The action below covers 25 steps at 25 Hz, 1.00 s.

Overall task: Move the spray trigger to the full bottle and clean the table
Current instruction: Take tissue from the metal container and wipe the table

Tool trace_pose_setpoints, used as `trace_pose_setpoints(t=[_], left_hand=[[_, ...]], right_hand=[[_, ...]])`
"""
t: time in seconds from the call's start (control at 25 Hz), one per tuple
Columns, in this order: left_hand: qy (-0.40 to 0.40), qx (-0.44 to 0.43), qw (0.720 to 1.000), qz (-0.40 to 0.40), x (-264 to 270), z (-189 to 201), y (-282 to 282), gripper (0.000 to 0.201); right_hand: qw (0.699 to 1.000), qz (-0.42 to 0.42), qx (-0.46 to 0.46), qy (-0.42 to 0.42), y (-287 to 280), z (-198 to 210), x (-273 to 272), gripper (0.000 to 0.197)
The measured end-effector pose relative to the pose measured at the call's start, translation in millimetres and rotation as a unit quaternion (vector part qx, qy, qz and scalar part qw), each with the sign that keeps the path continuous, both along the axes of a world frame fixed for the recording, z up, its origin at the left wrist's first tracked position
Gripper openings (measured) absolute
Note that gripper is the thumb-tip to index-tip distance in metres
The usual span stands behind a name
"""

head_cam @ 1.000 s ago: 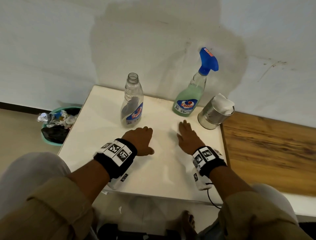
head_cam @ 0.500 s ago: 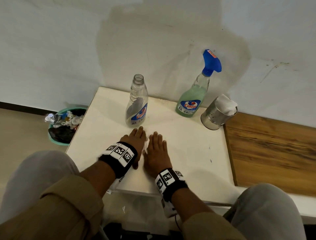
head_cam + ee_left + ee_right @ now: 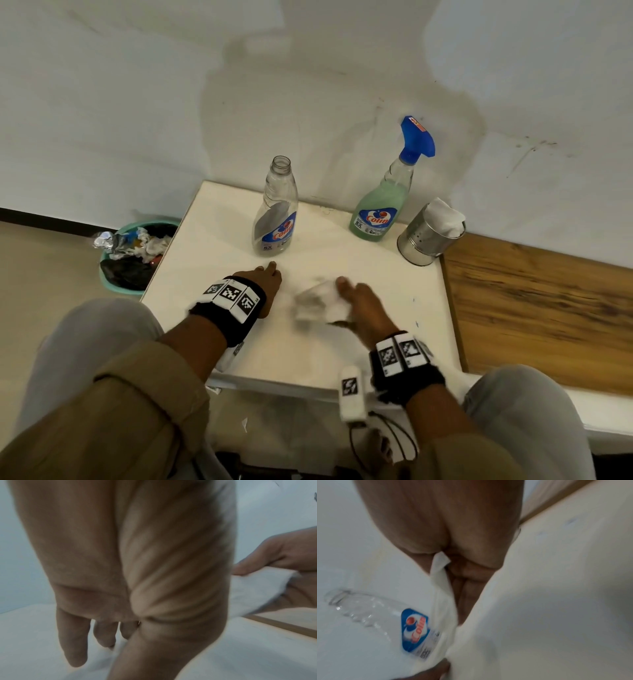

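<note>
While the head view blurs it, the left wrist view shows the right hand (image 3: 281,555) pinching the tissue (image 3: 267,588); the left hand (image 3: 265,279) lies flat.

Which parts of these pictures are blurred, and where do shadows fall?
Head view: the tissue in the right hand is motion-smeared; the bottles are sharp, and a broad shadow lies on the wall. Both wrist views: soft blur throughout, dim bluish light.
</note>
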<state>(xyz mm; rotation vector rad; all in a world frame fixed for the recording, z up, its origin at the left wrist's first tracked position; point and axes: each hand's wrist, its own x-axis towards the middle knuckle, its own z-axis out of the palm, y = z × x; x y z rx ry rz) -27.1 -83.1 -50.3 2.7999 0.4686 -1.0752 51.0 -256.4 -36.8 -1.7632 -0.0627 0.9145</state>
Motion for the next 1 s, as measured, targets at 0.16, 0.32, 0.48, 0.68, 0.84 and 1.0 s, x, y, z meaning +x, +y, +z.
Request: trace_pose_setpoints(t=[0.16,0.32,0.48,0.68,0.84,1.0], left_hand=[[0.006,-0.001,1.0,0.007,1,0,0,0.089],[0.008,0.001,1.0,0.025,1,-2,0,0.09],[0.013,0.002,0.999,0.032,0,-2,2,0.086],[-0.049,0.019,0.997,0.054,-6,9,9,0.047],[-0.043,0.014,0.995,0.094,-10,25,14,0.031],[-0.039,0.02,0.992,0.12,-14,34,19,0.032]], right_hand=[[0.921,-0.022,-0.218,-0.322,-18,-6,62,0.037],[0.824,0.275,-0.378,-0.321,-1,-65,69,0.06],[0.795,0.296,-0.393,-0.354,37,-87,51,0.071],[0.781,0.354,-0.323,-0.399,78,-87,-10,0.074],[0.756,0.417,-0.28,-0.42,92,-91,-57,0.073],[0.735,0.453,-0.256,-0.435,89,-91,-79,0.077]])
